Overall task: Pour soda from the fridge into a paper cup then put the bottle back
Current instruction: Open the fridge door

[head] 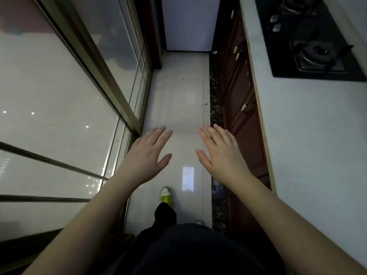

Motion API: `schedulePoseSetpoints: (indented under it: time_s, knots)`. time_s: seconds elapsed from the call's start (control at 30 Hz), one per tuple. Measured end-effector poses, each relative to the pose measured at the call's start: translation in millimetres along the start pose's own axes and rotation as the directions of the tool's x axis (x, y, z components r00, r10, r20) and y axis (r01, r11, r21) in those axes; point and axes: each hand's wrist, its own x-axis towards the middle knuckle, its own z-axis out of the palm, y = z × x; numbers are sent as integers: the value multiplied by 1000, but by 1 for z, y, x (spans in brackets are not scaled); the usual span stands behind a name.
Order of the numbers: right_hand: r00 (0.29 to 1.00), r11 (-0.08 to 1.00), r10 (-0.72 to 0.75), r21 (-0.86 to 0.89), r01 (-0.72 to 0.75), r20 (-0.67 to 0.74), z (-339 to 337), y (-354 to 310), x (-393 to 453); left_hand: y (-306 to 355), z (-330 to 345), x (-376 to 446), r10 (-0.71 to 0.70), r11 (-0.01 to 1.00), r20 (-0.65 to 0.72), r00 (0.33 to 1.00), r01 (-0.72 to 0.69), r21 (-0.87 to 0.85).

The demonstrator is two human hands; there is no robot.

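head view, looking down a narrow kitchen aisle.

left hand (148, 153): held out in front, palm down, fingers straight and slightly spread, thumb out to the side. grip wide, holding nothing, touching nothing.

right hand (220, 151): same pose, mirrored. fingers straight, grip wide, holding nothing. the two hands sit level with each other, apart, over the tiled floor (178, 100).

fridge (189, 22): white, at the far end of the aisle, straight ahead of the hands and well apart from them. door closed. only its lower part is in frame. soda bottle and paper cup: cannot be seen anywhere in this view, so their place cannot be told.

right side: pale desk (309, 126) running along the aisle, with a black gas hob (309, 38) set into it near the far end. below the desk, dark red-brown cabinets (238, 92) with pale handles.

left side: sliding glass door (65, 92) in a metal frame, reflections of small lights on the glass.

below: a yellow-green shoe (166, 196) on the floor between the forearms, dark trousers above it. a bright rectangular reflection on the tile just right of the shoe.
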Motion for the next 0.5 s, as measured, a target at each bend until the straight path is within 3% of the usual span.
schedulePoseSetpoints:
  time_s: [0.23, 0.5]
  knots:
    - [1000, 999, 23, -37, -23, 17, 2, -19, 97, -89, -25, 75, -26, 999, -76, 997, 24, -23]
    - [994, 994, 107, -5, -107, -18, -4, -29, 187, -137, -38, 152, -2, 995, -39, 999, -2, -100]
